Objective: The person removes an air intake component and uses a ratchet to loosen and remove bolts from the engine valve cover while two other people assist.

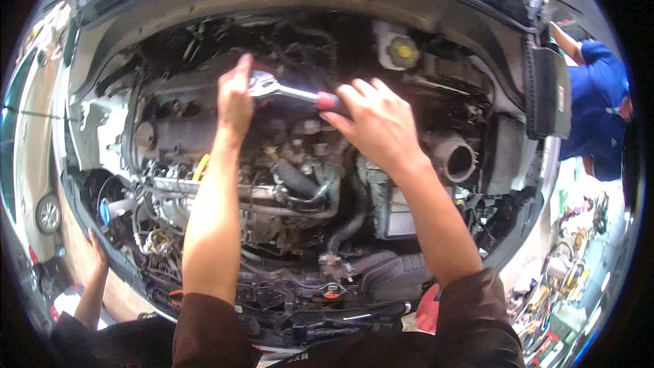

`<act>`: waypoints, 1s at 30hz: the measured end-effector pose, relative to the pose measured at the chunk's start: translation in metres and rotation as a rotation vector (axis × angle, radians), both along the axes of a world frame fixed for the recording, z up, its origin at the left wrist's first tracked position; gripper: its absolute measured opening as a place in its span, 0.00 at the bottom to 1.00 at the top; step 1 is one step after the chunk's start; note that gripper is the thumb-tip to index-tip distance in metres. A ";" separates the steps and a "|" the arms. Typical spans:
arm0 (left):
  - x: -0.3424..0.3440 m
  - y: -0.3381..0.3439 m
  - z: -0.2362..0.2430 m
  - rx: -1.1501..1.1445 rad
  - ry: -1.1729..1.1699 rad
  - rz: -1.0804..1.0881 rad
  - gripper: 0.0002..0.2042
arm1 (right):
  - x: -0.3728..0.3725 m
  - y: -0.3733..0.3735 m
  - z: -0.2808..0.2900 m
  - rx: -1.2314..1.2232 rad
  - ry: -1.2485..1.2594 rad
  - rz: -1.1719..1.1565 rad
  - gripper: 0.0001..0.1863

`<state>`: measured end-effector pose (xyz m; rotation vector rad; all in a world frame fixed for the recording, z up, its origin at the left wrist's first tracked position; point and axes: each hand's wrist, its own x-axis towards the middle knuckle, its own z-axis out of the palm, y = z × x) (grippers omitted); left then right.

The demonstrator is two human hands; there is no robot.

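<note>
A chrome ratchet wrench (289, 92) with a red-and-black handle lies horizontally over the upper middle of an open car engine bay. My right hand (375, 123) is closed round its handle, coming in from the lower right. My left hand (233, 99) grips the ratchet's head, with one finger pointing up; whatever is beneath that head is hidden by the hand and tool. The dark engine top (177, 116) lies under both hands, with a silver rail (177, 184) and several hoses below them.
A co-worker in blue (589, 102) leans at the right fender. Another person's hand (99, 249) rests by the lower left edge. A beige car (30, 170) stands at the left. A black round duct opening (458, 160) and cluttered tools (562, 272) are on the right.
</note>
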<state>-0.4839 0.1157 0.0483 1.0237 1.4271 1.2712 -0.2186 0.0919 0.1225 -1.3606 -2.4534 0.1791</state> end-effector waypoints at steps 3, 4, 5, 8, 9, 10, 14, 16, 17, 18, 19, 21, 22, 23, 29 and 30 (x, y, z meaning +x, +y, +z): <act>0.012 -0.011 0.007 0.164 0.164 0.086 0.26 | 0.001 0.037 -0.013 0.113 -0.089 0.100 0.15; 0.017 -0.015 0.007 0.199 0.175 0.128 0.25 | -0.007 0.051 -0.021 0.098 -0.122 0.073 0.16; 0.021 -0.018 0.006 0.234 0.189 0.172 0.24 | -0.015 0.065 -0.028 0.125 -0.117 0.067 0.17; 0.026 -0.022 -0.003 0.229 0.293 0.293 0.24 | -0.031 0.099 -0.038 0.260 -0.001 0.121 0.20; 0.026 -0.021 -0.007 0.262 0.352 0.298 0.24 | -0.030 0.103 -0.037 0.213 -0.005 0.154 0.22; 0.021 -0.021 -0.009 0.190 0.308 0.266 0.23 | -0.026 0.107 -0.033 0.096 -0.057 0.170 0.24; 0.002 -0.014 -0.005 0.144 0.055 0.054 0.19 | -0.004 0.103 0.000 -0.316 -0.226 0.209 0.34; 0.002 -0.010 0.003 0.116 0.134 0.059 0.17 | 0.002 0.095 0.011 -0.398 -0.237 0.174 0.38; 0.005 -0.009 0.009 0.119 0.276 0.053 0.16 | 0.002 0.092 0.014 -0.408 -0.222 0.167 0.39; 0.007 -0.008 0.016 0.118 0.422 0.050 0.15 | 0.002 0.091 0.015 -0.420 -0.264 0.157 0.41; 0.008 -0.005 0.025 0.041 0.556 0.089 0.15 | 0.001 0.090 0.016 -0.438 -0.253 0.126 0.42; 0.018 -0.005 0.036 0.220 0.724 0.016 0.15 | -0.002 0.087 0.013 -0.387 -0.192 0.101 0.42; 0.024 -0.004 0.039 0.279 0.942 -0.064 0.15 | -0.003 0.086 0.010 -0.383 -0.154 0.094 0.42; 0.029 -0.001 0.041 0.360 1.143 -0.092 0.16 | -0.003 0.085 0.008 -0.392 -0.143 0.073 0.42; 0.033 0.008 0.030 0.431 1.408 -0.101 0.16 | -0.003 0.070 -0.011 -0.185 -0.140 -0.058 0.44; 0.034 0.009 0.026 0.457 1.399 -0.058 0.15 | -0.005 0.069 -0.012 -0.152 -0.118 -0.056 0.44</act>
